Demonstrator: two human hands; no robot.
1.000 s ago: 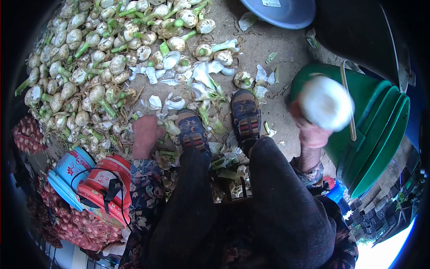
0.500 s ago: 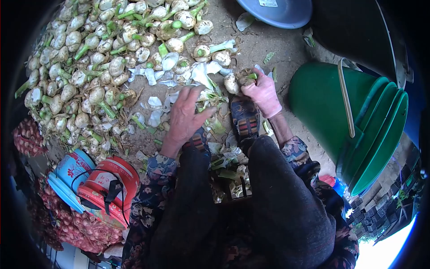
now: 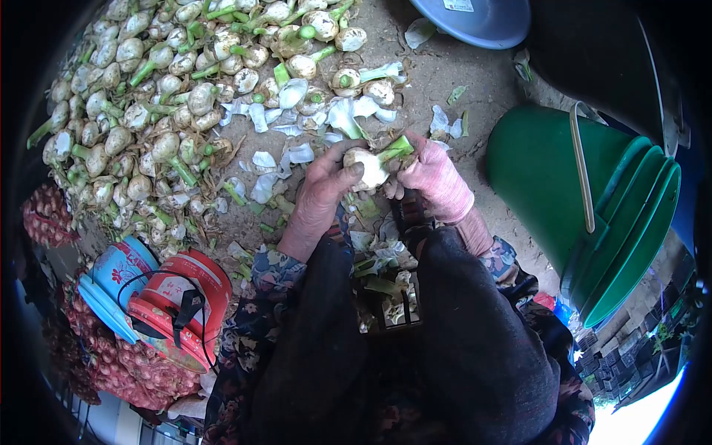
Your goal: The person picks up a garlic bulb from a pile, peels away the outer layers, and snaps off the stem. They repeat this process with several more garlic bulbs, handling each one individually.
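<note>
A white garlic bulb with a short green stem is held between both hands above the shoes. My left hand wraps its fingers and thumb round the bulb's left side. On the right, my right hand, partly covered by a pinkish glove or wrap, pinches at the stem and the bulb's underside; its fingertips are partly hidden. Loose white and green peelings lie on the ground beside my left hand. A large heap of garlic bulbs with cut green stems spreads over the upper left.
A green bucket lies tipped at the right, near a dark container. At the top is a grey-blue basin. Red and light blue buckets stand at the lower left by red net sacks.
My left hand has gone from open to closed round a bulb. My right hand has come slightly down to meet it. The bulb and its stem now show between both hands.
</note>
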